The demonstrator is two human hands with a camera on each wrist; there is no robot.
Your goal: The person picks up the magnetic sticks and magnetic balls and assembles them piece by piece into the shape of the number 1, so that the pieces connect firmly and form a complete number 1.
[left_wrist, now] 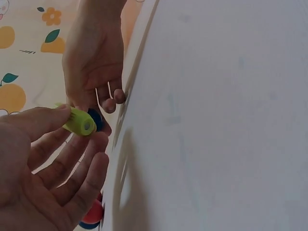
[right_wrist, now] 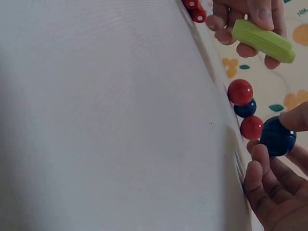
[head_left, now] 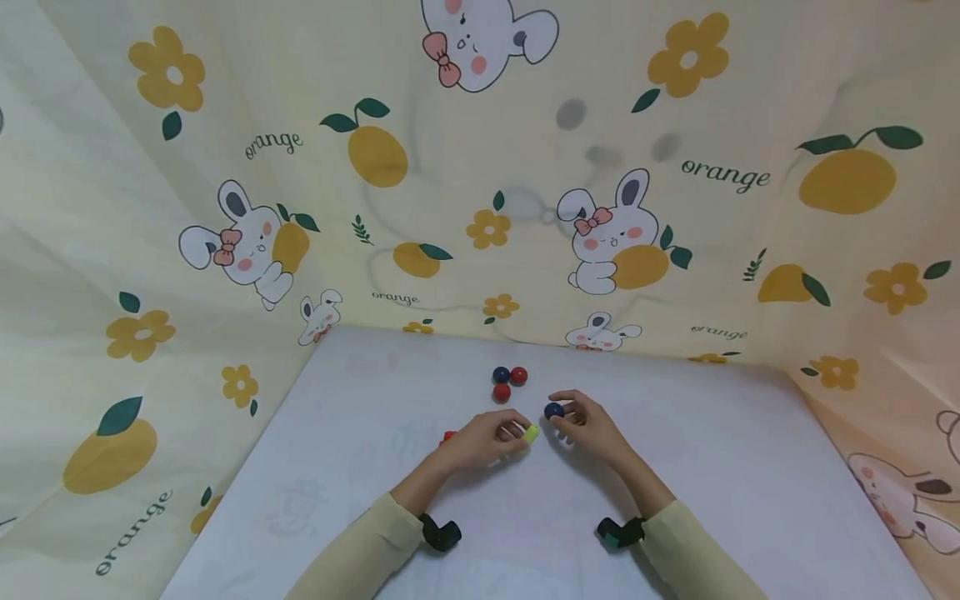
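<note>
Facing each other, two hands (head_left: 483,439) (head_left: 591,427) hold one apiece (green piece (right_wrist: 263,42), blue ball (right_wrist: 278,136)).

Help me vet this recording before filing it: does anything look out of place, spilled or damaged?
Nothing stands out. The left hand pinches a lime-green piece, the right hand a dark blue ball; two red balls and another blue ball sit grouped on the table. No spill or damage shows, though a red piece shows only partly.

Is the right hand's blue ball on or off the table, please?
Off: the right hand pinches the blue ball, raised above the white table.
</note>
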